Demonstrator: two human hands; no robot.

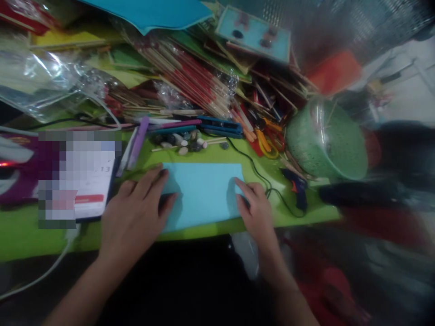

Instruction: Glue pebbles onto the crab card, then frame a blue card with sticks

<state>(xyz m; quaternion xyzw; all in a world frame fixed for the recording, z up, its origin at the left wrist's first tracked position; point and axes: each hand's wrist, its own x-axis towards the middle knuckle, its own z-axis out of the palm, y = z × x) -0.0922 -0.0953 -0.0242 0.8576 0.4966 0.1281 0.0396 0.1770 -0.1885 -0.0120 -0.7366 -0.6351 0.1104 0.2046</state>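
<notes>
A light blue sheet of paper [204, 194] lies flat on the green tabletop [27, 240], near its front edge. My left hand [139, 208] rests at the sheet's left side, fingers apart, with the fingertips over that edge. On the opposite side, my right hand [254, 206] touches the right edge with its fingers stretched and spread. Neither hand grips anything. Just beyond the sheet is a small heap of pebbles [190, 141].
A phone [91, 185] with a white cable lies at left, beside purple pens [138, 142]. Behind are a blue stapler-like tool [220, 126], orange-handled scissors [267, 142] and bundled sticks [190, 77]. At right stand a green basket [326, 140] and a corded glue gun [295, 188].
</notes>
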